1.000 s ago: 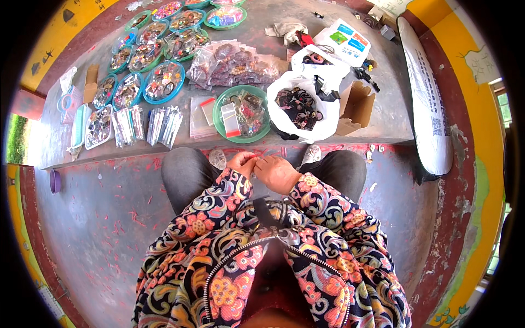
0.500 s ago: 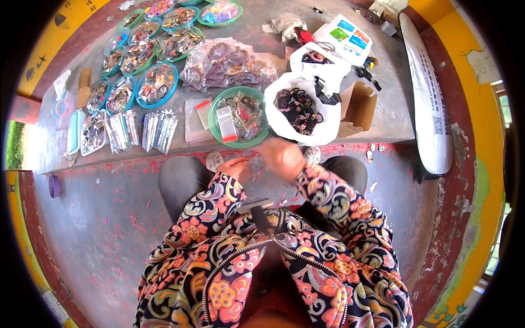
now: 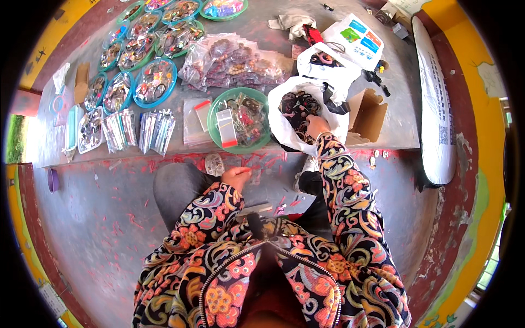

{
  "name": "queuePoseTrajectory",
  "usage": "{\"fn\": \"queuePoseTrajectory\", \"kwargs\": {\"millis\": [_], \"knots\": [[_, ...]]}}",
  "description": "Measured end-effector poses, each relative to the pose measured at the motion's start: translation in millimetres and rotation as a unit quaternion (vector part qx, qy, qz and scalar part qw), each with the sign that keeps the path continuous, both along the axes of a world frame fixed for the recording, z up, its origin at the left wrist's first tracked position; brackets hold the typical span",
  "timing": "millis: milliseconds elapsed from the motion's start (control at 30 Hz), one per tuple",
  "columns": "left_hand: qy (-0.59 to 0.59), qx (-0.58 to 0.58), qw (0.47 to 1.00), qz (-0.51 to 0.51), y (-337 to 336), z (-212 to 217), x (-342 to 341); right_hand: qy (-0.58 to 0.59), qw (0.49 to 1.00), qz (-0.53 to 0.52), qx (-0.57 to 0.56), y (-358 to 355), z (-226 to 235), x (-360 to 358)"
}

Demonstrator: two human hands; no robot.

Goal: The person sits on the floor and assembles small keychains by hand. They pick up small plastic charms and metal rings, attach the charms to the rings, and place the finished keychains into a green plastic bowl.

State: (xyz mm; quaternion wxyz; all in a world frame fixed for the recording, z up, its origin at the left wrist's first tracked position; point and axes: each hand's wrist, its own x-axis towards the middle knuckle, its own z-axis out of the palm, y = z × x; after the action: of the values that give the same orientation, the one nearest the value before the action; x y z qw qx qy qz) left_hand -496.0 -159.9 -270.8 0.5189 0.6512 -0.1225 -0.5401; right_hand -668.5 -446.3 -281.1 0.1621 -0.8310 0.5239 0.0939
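My right hand [image 3: 317,127] reaches into a white plastic bag [image 3: 280,127] full of dark, looped hair ties [image 3: 294,105]. Its fingers are bent together among the ties, their tips partly hidden, and what they pinch does not show clearly. Above my lap, my left hand [image 3: 237,178] is closed, thumb against fingers; whatever it holds is too small or too clear to make out. A green round basket [image 3: 241,149] stands left of the bag, holding packaged trinkets and a clear, red-ended packet [image 3: 226,127].
Bundles of slim clear packets [image 3: 157,131] and several trinket baskets [image 3: 155,82] fill the left of the platform. Bagged beaded items [image 3: 235,60] lie behind the green basket. An open cardboard box [image 3: 365,116] is right of the white bag; a long white sack [image 3: 435,104] lies farther right.
My right hand has gone from above my lap, forward and right, into the bag of hair ties. The left hand stays near my lap, its fingers now more closed.
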Motion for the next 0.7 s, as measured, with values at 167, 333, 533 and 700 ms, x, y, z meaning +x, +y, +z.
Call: {"fn": "queuePoseTrajectory", "kwargs": {"millis": [167, 333, 533, 700], "knots": [[-0.009, -0.002, 1.000, -0.005, 4.4, -18.1, 1.6, 0.097, 0.995, 0.005, -0.024, 6.2, -1.2, 8.6], [0.005, 0.004, 1.000, -0.003, 3.7, -17.9, 1.3, -0.007, 0.997, -0.047, -0.058, -5.0, 3.9, -2.5], [-0.021, -0.009, 1.000, 0.007, 3.1, -14.5, -0.1, -0.189, 0.973, -0.109, 0.081, -14.5, 41.1, -7.4], [-0.030, -0.043, 0.999, -0.002, 8.2, -11.1, 7.8, -0.595, 0.664, -0.229, 0.391, 30.6, 107.0, 3.8]]}}
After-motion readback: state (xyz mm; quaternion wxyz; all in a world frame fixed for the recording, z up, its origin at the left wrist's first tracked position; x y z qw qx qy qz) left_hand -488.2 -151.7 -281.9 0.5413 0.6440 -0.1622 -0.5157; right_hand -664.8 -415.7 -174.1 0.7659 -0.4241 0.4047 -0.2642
